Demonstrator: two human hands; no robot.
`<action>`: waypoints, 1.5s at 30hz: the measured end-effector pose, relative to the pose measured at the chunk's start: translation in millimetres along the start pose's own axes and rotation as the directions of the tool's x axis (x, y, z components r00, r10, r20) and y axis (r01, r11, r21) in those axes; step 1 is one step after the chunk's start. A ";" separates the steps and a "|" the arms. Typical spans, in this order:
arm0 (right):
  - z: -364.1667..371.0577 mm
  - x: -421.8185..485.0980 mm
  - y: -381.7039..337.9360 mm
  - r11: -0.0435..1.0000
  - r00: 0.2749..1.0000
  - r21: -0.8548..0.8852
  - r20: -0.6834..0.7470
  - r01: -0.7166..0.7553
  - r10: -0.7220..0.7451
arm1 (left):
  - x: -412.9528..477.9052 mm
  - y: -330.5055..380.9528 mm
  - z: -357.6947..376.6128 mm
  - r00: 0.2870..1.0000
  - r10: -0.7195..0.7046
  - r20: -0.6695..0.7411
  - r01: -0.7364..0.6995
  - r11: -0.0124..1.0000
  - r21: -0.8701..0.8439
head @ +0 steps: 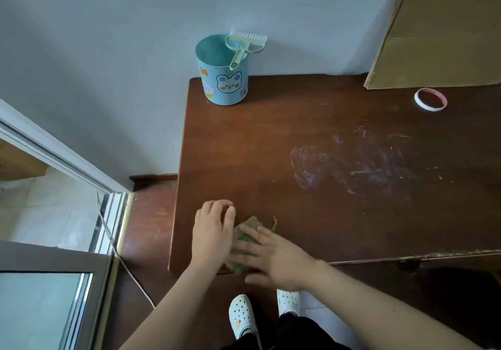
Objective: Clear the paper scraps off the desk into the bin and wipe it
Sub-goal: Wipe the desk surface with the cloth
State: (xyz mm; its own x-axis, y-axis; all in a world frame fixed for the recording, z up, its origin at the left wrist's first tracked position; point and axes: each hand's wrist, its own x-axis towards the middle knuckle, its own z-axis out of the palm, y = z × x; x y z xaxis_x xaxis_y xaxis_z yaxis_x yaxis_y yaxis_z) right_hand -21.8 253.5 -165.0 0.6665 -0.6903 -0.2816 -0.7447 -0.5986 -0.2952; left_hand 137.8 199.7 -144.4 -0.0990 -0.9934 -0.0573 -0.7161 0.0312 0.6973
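Your paper scraps (pixel 250 226) lie well apart from the bin (pixel 225 89), on the side toward you, close to the edge of the desk (pixel 298 121) that is farthest from the bin. Your right hand (pixel 276 258) lies flat over them with straight fingers (pixel 252 249); it presses and grips nothing. Your left hand (pixel 212 237) stands just beside the scraps with loosely curled fingers (pixel 217 205), like a small wall, and I see nothing held in it.

The main danger, I think, is that edge. The pile is very near it, and the floor (pixel 146 227) is below. If you sweep toward yourself too fast, pieces can slip between your two hands and fall down.

One thin yellow-green scrap (pixel 274 223) sits just outside your right fingers, on the bin's side. It can easily be left behind.

The way to the bin is long, so light paper can drop from a loose hold. A green brush (pixel 241 48) leans in the bin's mouth and may tip out when you drop the scraps in.

The pale smear (pixel 352 162), to the right of the bin and nearer to you, needs wiping, and no cloth is visible.
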 end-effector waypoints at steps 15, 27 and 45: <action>13.4 -25.3 33.6 0.953 0.944 0.088 -0.139 -0.289 0.299 | -12.9 31.7 32.4 0.996 0.035 0.078 -0.039 0.998 0.055; -15.3 -51.0 132.8 0.585 0.582 0.232 -0.088 -0.777 0.808 | -13.0 72.6 61.4 0.975 0.138 0.176 -0.158 0.982 0.101; 33.8 -111.5 38.6 0.614 0.590 0.290 -0.174 -0.734 0.788 | -24.5 94.4 95.0 0.934 0.224 0.279 -0.255 0.964 0.081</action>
State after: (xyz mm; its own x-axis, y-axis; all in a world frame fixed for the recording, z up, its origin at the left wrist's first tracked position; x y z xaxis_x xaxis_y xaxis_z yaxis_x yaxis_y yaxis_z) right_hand -123.7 321.1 -175.9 -0.1996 -0.9499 -0.2404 -0.9363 0.2573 -0.2392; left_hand 7.0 237.5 -145.1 -0.4456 -0.8900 -0.0969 -0.7206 0.2923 0.6287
